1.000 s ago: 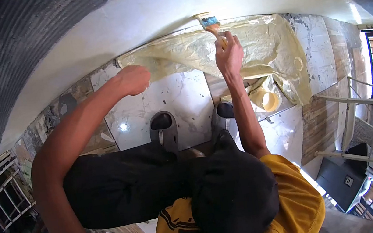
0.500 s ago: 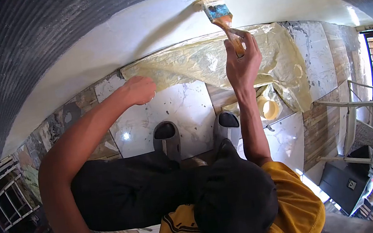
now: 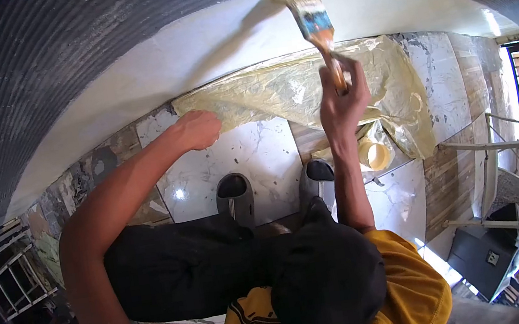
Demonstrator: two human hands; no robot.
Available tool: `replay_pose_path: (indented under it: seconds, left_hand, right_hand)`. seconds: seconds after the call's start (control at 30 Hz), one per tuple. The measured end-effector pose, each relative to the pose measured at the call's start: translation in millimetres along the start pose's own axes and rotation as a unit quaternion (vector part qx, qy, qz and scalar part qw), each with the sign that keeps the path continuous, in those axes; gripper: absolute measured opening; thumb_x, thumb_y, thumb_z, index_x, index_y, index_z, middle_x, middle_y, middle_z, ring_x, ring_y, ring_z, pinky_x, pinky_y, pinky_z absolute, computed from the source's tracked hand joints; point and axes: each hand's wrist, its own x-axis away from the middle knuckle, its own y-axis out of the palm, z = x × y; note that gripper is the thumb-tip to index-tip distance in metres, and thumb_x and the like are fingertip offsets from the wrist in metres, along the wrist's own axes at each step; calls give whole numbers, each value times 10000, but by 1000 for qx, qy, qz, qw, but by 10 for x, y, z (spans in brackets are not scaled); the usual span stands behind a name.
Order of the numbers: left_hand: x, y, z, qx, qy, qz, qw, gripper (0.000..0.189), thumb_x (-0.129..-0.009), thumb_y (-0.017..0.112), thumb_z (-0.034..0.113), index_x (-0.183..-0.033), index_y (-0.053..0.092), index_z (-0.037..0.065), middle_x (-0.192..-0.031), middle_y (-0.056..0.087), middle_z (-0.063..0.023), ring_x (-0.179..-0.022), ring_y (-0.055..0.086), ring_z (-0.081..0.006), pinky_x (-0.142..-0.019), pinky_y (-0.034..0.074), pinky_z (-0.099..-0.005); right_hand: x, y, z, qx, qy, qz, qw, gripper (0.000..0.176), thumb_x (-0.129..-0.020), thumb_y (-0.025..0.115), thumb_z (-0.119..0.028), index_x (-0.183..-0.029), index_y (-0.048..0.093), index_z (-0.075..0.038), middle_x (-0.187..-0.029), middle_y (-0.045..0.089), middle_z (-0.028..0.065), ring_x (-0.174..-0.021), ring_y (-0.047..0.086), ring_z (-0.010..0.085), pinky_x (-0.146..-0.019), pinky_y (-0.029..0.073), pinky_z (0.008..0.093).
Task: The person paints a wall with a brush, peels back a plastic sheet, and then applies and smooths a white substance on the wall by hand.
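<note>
My right hand (image 3: 345, 101) grips the handle of a broad paintbrush (image 3: 321, 30). The brush has pale, paint-coated bristles, a blue ferrule and an orange-brown handle. Its bristle tips are at the white wall (image 3: 205, 44), where a shadow falls to the left; whether they touch is hard to tell. My left hand (image 3: 200, 129) is closed in a loose fist, over the left end of a yellowish plastic sheet (image 3: 257, 93). The inside of that fist is hidden from view.
A cream-coloured round container (image 3: 375, 154) sits by the sheet's lower edge on the tiled floor (image 3: 252, 153). Grey ribbed panelling (image 3: 93, 46) runs above the white band. A metal frame (image 3: 500, 147) and a black box (image 3: 482, 260) stand at the right.
My right hand and the paintbrush have shifted slightly right and down, and the brush is tilted more. My left hand stays closed and appears a little lower and farther right.
</note>
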Motion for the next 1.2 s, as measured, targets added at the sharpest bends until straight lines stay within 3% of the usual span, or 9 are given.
replay_pose_path:
  seconds: [0.07,0.13,0.47,0.67,0.83,0.97,1.07,1.13,1.2]
  left_hand:
    - [45,-39,14,11,3,21,1000,241,-886,574,178,-831,676,-33,-968,665,-210,-926,662,-423,-824,528,-511]
    - [39,-50,28,11,-21,-30,999,235,-890,571,177,-834,670,-28,-968,665,-207,-932,658,-421,-825,521,-516]
    - [33,-34,68,-7,11,-9,1000,240,-912,590,207,-862,668,-14,-972,664,-199,-948,657,-408,-829,522,-515]
    - [94,-18,66,-5,9,-16,1000,252,-923,592,213,-885,667,-25,-986,662,-196,-952,660,-400,-842,528,-505]
    - [43,-4,-16,-15,-21,-46,999,255,-922,592,219,-898,674,-21,-992,667,-194,-976,657,-393,-856,528,-500]
    - [-6,85,-7,-11,15,-18,1000,249,-923,589,220,-897,678,-11,-988,666,-193,-980,655,-391,-858,529,-498]
    - [-66,75,13,-19,-3,-73,997,246,-924,584,220,-899,678,-5,-986,666,-193,-976,655,-392,-857,528,-499]
    - [-78,32,50,-21,12,-36,999,242,-922,584,221,-893,680,0,-989,666,-191,-961,657,-393,-846,529,-502]
    - [-67,-50,90,-19,16,-28,999,245,-922,583,220,-888,681,-2,-988,667,-189,-957,659,-393,-843,530,-503]
  right_hand:
    - [206,-159,54,-23,72,-32,997,184,-961,653,-30,-1142,644,-2,-899,642,41,-698,543,67,-577,421,225]
    - [438,-233,184,-127,160,-33,978,141,-1006,605,-70,-1118,629,12,-887,635,32,-682,507,45,-576,391,209]
    - [294,470,461,-342,203,-34,917,147,-1054,553,-152,-1078,616,-21,-682,487,-40,-565,386,25,-483,283,217]
    - [455,755,760,-305,257,-43,916,230,-1059,558,-222,-920,604,-44,-653,463,-60,-520,363,20,-439,256,222]
    - [815,406,837,-246,303,-53,919,236,-1057,556,-227,-936,622,-36,-674,457,-59,-531,374,20,-449,269,213]
    - [619,200,566,-299,249,-7,921,260,-1066,533,-235,-958,642,-25,-684,464,-56,-528,377,22,-448,276,213]
    - [211,294,298,-280,230,-9,932,265,-1067,535,-238,-951,640,-25,-669,454,-62,-527,371,20,-450,277,214]
    - [259,510,648,-293,256,-34,920,308,-1064,549,-251,-842,607,-47,-640,432,-64,-536,358,22,-456,254,228]
    - [558,605,1038,-201,230,-44,951,315,-1059,561,-239,-808,592,-52,-643,425,-63,-543,353,22,-463,246,233]
